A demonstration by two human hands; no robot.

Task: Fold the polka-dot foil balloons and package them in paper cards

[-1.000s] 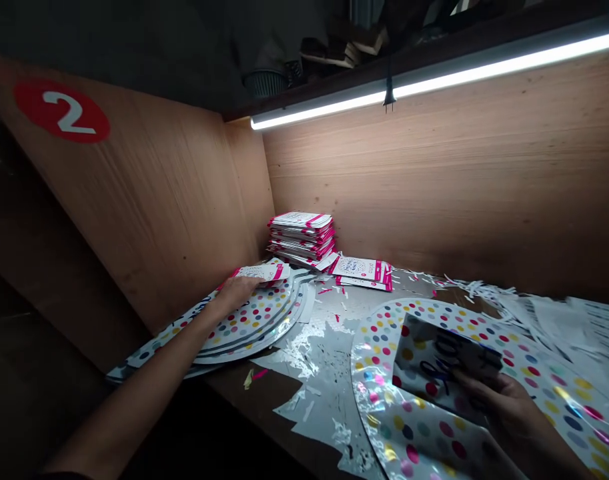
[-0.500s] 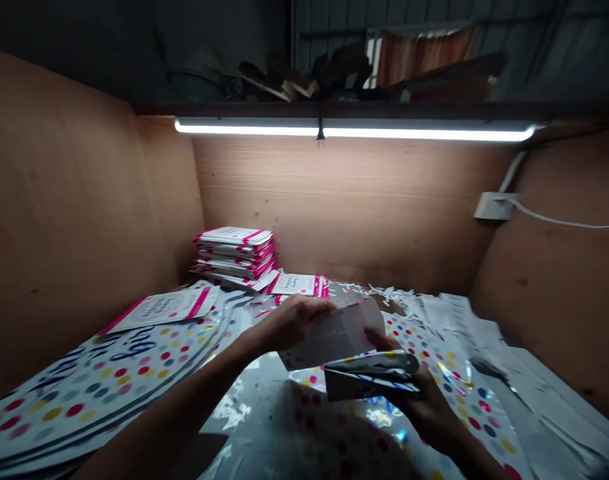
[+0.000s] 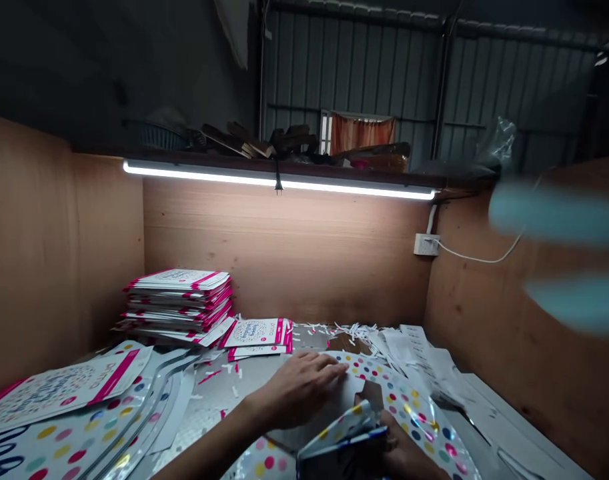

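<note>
The right hand is gripping the folded polka-dot sheet above the round polka-dot sheet on the bench, the left hand is reaching over the pale card, grip unclear, and light, even pressure is probably serving those folds best.

Cards, paper strips on tabletop

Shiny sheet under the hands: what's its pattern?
The sheet has colourful dots on white, best seen in the head view.
</note>
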